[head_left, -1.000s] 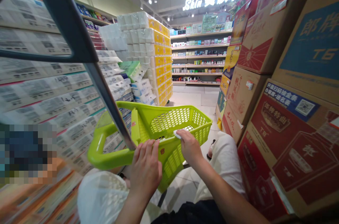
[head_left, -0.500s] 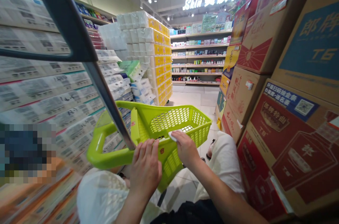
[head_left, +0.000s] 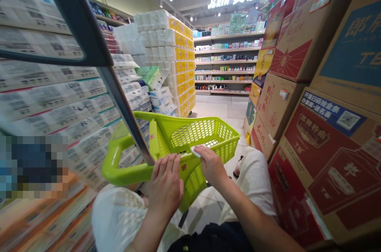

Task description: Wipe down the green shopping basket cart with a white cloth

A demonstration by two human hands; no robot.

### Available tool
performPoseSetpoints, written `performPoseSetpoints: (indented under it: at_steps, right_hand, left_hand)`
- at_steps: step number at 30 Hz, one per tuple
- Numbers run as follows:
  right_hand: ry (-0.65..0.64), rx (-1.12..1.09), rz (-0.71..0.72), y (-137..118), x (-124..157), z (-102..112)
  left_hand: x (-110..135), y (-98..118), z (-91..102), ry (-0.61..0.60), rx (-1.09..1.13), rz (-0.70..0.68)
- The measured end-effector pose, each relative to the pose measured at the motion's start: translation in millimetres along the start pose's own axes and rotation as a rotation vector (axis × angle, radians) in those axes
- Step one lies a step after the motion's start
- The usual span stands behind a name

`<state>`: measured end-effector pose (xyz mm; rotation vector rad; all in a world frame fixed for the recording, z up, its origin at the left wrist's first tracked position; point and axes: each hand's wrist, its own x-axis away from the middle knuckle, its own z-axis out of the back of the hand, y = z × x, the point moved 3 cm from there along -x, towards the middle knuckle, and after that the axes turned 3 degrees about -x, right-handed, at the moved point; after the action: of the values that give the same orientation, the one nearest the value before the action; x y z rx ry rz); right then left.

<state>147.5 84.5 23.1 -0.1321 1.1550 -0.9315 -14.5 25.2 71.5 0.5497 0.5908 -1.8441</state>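
Note:
A lime-green plastic shopping cart basket with perforated walls stands in front of my knees. My left hand rests on its near rim, fingers bent over the edge beside the foot of a metal pole. A folded white cloth or tissue is pinched under the fingers of my right hand, pressed against the same rim further along. The pole rises to a dark grey handle at upper left. Nothing shows inside the visible part of the basket. My fingertips on its inner side are partly hidden.
Stacked cartons stand close on my right. Piles of packaged paper line the left side, with a tall tissue stack beyond. Shelves of small goods stand at the back, past a tiled floor.
The view has shifted slightly, so the surroundings sit a little differently. My right hand and the white cloth stay near the same spot on the rim; my left hand keeps its place.

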Motion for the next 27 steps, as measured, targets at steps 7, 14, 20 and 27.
performPoseSetpoints:
  at_steps: [7,14,20,27]
  right_hand:
    - [0.042,0.015,-0.119,10.9,2.5,3.7]
    - [0.025,0.007,-0.089,9.5,0.7,5.4]
    - [0.013,-0.034,-0.038,2.9,2.7,3.3]
    - [0.045,0.044,-0.114,20.5,2.0,12.1]
  left_hand:
    - [1.5,1.1,-1.7,-0.005,0.001,0.019]
    - [2.2,1.3,-2.0,-0.005,0.015,0.013]
    - [2.1,0.5,-2.7,0.01,0.013,0.017]
    - [2.1,0.0,-1.5,0.002,0.008,0.001]
